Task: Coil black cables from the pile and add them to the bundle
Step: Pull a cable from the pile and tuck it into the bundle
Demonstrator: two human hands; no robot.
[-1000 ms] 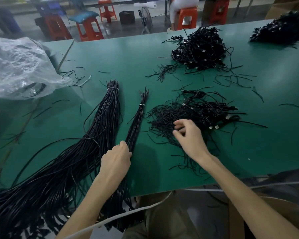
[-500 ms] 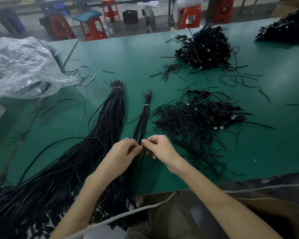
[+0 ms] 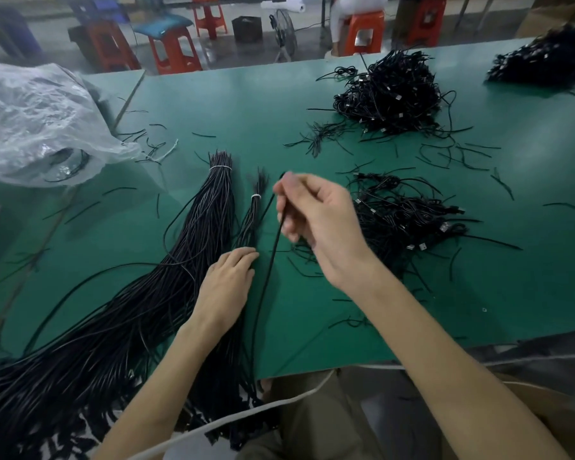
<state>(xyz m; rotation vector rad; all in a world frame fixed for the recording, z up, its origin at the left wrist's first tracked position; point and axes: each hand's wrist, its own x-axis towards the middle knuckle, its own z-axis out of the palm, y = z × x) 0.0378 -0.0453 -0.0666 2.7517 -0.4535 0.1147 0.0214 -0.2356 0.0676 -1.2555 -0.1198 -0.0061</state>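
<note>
From here I see my right hand (image 3: 316,224) lifted off the green surface (image 3: 246,104), thumb and fingers pinching one black cable (image 3: 269,270) near its far end. The cable runs down toward me, passes just right of my left hand (image 3: 228,283), and drops over the near edge. My left hand lies flat with straight fingers, pressing on the small bundle (image 3: 252,220), which is tied with a pale band near its far tips. Just left of it is the big bundle (image 3: 201,240), also banded at the far end; it fans out to the near left and spills over the near edge. The pile (image 3: 409,220) of loose cables sits right of my right hand, partly hidden behind it. A narrow strip of bare green separates the small bundle from the pile, and that is where the lifted cable hangs. A far heap (image 3: 392,94) sits well beyond the pile, and short scraps (image 3: 445,154) are scattered between them. A crumpled plastic bag (image 3: 37,121) covers the far left corner. The near right of the surface is mostly open, right up to its edge.
</note>
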